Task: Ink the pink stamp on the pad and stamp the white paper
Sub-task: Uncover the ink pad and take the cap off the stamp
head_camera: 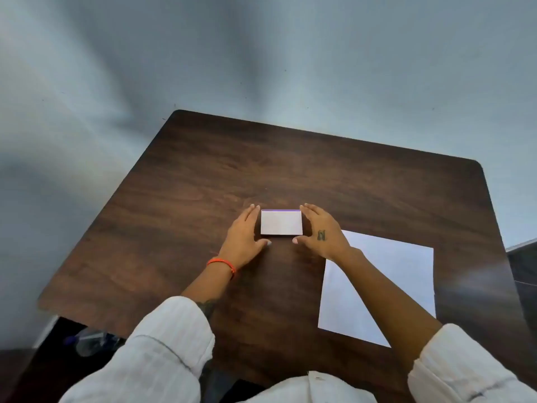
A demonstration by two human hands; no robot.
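Observation:
A small white rectangular box (281, 222) with a thin purple strip along its far edge lies closed at the middle of the dark wooden table (186, 181); it looks like the ink pad's case. My left hand (244, 237) rests against its left side, fingers spread. My right hand (321, 229) flanks its right side, fingers spread, thumb near the front corner. Neither hand is closed around it. The white paper (398, 274) lies flat to the right, partly under my right forearm. No pink stamp is in view.
The table's rounded corners and edges show at the far left, far right and near left. A clear plastic bottle (90, 340) lies on the floor below the table's near left edge. A grey wall stands behind the table.

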